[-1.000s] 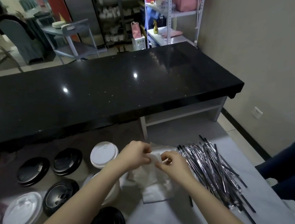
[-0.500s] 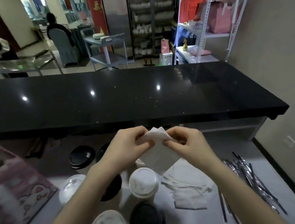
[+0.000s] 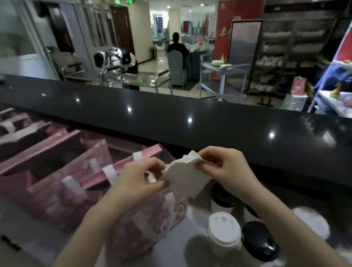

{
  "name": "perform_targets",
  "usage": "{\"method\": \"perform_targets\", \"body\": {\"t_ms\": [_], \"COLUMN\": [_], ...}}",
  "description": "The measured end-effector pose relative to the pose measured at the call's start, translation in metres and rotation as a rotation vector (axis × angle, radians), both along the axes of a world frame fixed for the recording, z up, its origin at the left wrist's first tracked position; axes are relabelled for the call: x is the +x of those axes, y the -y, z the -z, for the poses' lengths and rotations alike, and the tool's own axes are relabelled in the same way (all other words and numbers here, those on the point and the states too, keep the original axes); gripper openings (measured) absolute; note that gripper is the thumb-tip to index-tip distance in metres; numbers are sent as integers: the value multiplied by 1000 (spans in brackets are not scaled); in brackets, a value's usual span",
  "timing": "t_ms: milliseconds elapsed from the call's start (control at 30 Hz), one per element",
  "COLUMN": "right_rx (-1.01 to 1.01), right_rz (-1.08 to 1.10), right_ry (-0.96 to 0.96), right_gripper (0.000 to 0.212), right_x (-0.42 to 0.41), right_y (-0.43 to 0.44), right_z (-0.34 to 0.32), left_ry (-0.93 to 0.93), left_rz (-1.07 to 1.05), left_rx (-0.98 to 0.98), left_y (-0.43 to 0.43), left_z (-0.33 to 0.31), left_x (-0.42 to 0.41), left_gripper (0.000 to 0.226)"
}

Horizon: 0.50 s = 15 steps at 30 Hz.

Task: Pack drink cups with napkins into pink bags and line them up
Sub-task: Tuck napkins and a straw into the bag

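**One napkin pinched between both hands over the nearest pink bag**

The left hand and right hand each pinch an edge of the white napkin at frame centre. They hold it above the open mouth of the nearest pink bag, in front of the black counter. The risks, as I judge them: the thin sheet could tear if the pinches pull apart, or drop beside the soft bag instead of into it. A forearm could also knock over the cups standing close at lower right. Count: one napkin in hand and at least four pink bags in a row running to the upper left, the far ones too blurred to count. There are two white-lidded cups and at least two black-lidded cups.
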State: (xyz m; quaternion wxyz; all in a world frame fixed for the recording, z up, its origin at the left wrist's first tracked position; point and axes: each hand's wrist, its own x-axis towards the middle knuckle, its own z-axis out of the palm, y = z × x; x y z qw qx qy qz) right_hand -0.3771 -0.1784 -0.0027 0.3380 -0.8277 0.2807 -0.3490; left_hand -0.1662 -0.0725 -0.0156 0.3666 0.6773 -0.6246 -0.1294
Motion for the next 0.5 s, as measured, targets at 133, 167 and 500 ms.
{"method": "perform_targets", "body": {"t_ms": [133, 167, 500], "right_rx": [-105, -149, -274], "right_rz": [-5, -4, -212], "right_ry": [3, -15, -826], "right_gripper": [11, 11, 14], "right_x": [70, 83, 152], "right_y": [1, 1, -8], "right_z": [-14, -16, -2], "left_ry": [232, 325, 368], "left_rz": [-185, -194, 106], "left_rx": [-11, 55, 452], "left_y": [-25, -29, -24], "left_z": [6, 10, 58], "left_x": [84, 99, 146], "left_gripper": [31, 39, 114]}}
